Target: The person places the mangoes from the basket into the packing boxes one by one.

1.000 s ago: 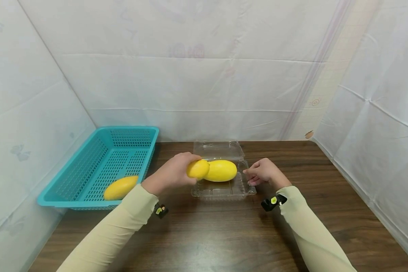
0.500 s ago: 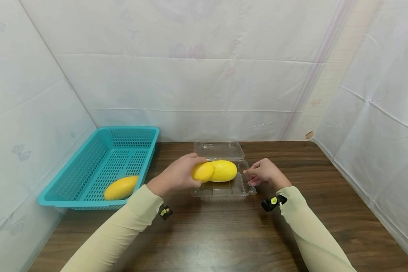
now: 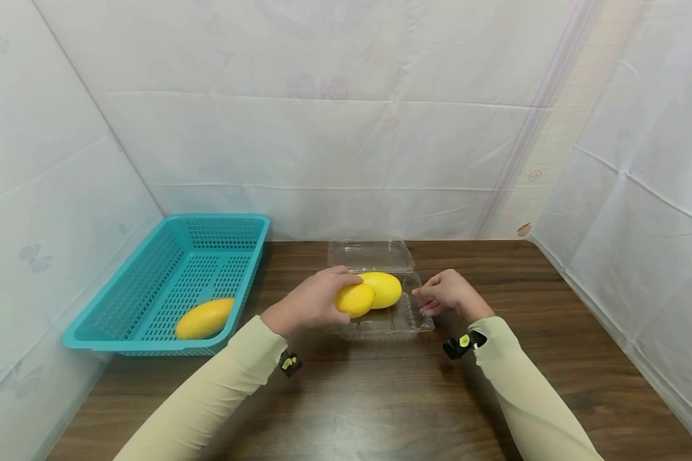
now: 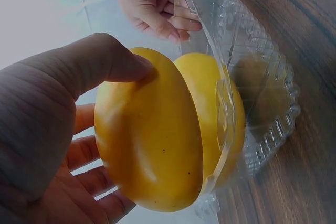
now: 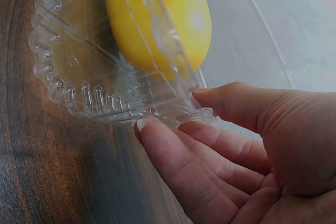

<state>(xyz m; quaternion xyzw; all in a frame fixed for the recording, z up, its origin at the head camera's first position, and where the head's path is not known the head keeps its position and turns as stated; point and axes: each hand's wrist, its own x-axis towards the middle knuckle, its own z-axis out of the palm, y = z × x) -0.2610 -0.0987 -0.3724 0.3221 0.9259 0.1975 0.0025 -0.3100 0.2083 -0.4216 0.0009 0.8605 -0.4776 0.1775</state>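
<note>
My left hand (image 3: 313, 302) grips a yellow mango (image 3: 354, 301), thumb on one side and fingers behind it. This mango is above the left part of a clear plastic clamshell box (image 3: 408, 317), whose lid (image 3: 371, 254) lies back behind it. A second mango (image 3: 387, 288) sits inside the box, partly hidden by the held one. With thumb and fingertips, my right hand (image 3: 451, 294) pinches the box's right rim. In the left wrist view, the held mango (image 4: 149, 140) shows a few dark specks. The right wrist view shows the mango in the box (image 5: 163, 19) behind the clear wall.
A turquoise perforated basket (image 3: 250, 256) stands on the left, with another mango (image 3: 205, 318) at its near right corner. The dark wooden table (image 3: 369, 397) is backed by white sheeting (image 3: 346, 141) behind and at both sides.
My left hand has moved right and slightly nearer with its mango, which now overlaps the other one's near left side. The right hand has stayed on the rim.
</note>
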